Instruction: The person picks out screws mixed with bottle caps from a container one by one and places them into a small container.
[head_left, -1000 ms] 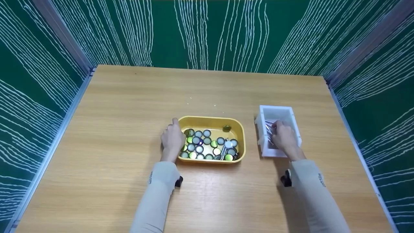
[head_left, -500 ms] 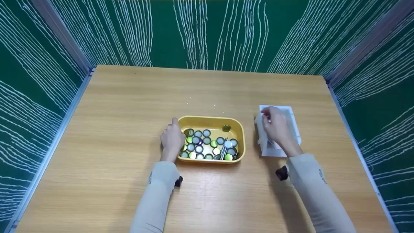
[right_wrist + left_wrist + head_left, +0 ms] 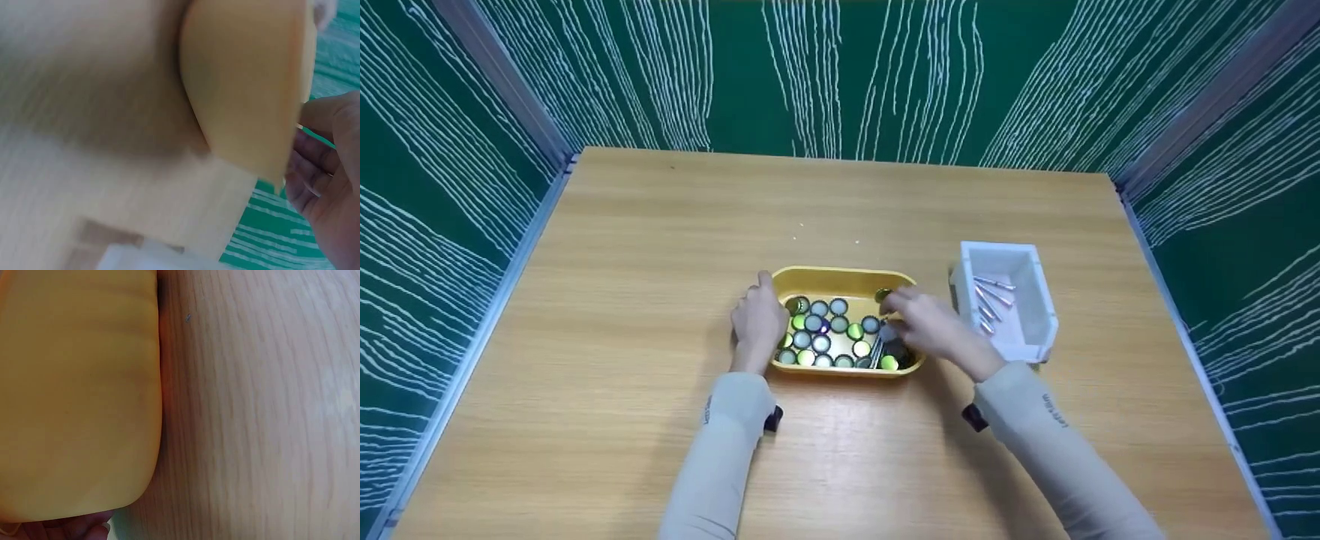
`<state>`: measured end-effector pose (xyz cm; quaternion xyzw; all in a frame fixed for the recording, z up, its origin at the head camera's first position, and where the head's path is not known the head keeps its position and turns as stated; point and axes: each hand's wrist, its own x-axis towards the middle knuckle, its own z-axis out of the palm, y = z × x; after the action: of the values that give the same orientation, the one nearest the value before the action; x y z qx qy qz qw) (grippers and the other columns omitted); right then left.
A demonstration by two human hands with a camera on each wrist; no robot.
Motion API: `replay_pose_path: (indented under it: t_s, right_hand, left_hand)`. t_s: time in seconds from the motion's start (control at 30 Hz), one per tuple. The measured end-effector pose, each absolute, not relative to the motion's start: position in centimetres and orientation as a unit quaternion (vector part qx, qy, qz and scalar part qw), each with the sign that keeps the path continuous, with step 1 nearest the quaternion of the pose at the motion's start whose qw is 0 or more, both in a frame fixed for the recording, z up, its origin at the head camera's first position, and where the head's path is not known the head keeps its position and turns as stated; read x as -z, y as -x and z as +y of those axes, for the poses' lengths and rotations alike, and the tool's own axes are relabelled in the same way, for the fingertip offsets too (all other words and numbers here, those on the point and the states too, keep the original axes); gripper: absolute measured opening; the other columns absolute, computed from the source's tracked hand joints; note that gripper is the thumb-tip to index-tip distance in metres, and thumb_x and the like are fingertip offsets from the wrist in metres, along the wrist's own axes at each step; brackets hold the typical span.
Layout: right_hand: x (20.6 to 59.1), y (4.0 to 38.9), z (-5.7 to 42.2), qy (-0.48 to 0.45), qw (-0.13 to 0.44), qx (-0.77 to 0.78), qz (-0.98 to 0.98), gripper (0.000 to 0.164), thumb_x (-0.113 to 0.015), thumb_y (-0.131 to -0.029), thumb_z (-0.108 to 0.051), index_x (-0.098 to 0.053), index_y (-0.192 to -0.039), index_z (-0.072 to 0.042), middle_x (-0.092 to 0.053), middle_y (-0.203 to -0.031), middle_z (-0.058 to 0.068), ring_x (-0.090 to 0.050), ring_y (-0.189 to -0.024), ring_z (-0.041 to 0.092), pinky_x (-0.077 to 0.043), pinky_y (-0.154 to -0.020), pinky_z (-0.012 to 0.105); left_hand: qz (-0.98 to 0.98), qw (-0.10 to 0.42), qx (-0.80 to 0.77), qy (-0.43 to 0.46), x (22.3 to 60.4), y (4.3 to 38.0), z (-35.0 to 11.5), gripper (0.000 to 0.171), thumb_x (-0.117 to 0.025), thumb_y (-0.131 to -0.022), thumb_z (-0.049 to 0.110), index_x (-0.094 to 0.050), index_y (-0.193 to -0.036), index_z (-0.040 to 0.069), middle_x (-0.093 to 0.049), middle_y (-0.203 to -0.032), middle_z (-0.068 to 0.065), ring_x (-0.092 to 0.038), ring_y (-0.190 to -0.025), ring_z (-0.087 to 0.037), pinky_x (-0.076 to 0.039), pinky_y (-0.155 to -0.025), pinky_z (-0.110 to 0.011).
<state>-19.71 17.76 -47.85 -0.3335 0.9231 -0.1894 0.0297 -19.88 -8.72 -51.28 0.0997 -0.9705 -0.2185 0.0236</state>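
A yellow tray [image 3: 840,271] holds several bottle caps [image 3: 839,324], grey and green, and a few slim silver metal rods [image 3: 876,351] near its right end. At the left end my left hand [image 3: 758,322] grips the tray's wall; its fingers [image 3: 84,524] show below the tray in the left wrist view. My right hand [image 3: 934,326] reaches over the right rim, fingertips above the caps and covering part of them. In the right wrist view, that hand's fingers [image 3: 315,154] are loosely bent beside the tray's wall [image 3: 242,84], with nothing visible between them.
To the right of the tray stands a white bin [image 3: 1041,307] with several silver rods [image 3: 994,298] on its floor. Tiny white specks lie on the wooden table [image 3: 720,210] behind the tray. Green, white-striped walls [image 3: 855,82] border the table.
My right hand has come up out of the white bin and moved left to the yellow tray, leaving the rods in the bin in sight. My left hand has stayed on the tray.
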Motion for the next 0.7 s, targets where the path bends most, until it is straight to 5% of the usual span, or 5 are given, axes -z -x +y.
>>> replay_pose_path:
  t_s: [0.33, 0.5, 0.7]
  right_hand:
    - [49.3, 19.5, 16.0, 0.42, 0.023, 0.085, 0.903, 0.015, -0.069, -0.079, -0.003, -0.07, -0.092, -0.011, -0.066, -0.093, 0.006, -0.059, -0.091, 0.026, -0.054, -0.082, 0.039]
    - [49.4, 19.5, 15.6, 0.411, 0.077, 0.051, 0.907, 0.028, -0.063, -0.073, 0.001, -0.069, -0.096, -0.012, -0.063, -0.099, 0.009, -0.057, -0.098, 0.029, -0.054, -0.088, 0.042]
    - [49.1, 19.4, 15.5, 0.376, 0.153, 0.013, 0.914, 0.034, -0.068, -0.078, -0.001, -0.064, -0.109, -0.016, -0.058, -0.113, 0.012, -0.056, -0.109, 0.032, -0.054, -0.093, 0.047]
  left_hand:
    - [-0.973, 0.036, 0.206, -0.096, 51.3, 20.1, -8.8, 0.045, -0.057, -0.084, 0.004, -0.048, -0.128, 0.001, -0.069, -0.096, -0.021, -0.07, -0.081, -0.041, -0.059, -0.066, -0.049]
    - [-0.973, 0.027, 0.209, -0.099, 51.3, 20.0, -8.8, 0.045, -0.059, -0.084, 0.005, -0.048, -0.128, 0.002, -0.069, -0.097, -0.021, -0.069, -0.081, -0.04, -0.059, -0.067, -0.048]
    - [-0.971, 0.014, 0.217, -0.097, 51.3, 19.9, -8.8, 0.047, -0.058, -0.085, 0.005, -0.046, -0.13, 0.002, -0.068, -0.096, -0.02, -0.068, -0.077, -0.037, -0.058, -0.065, -0.045]
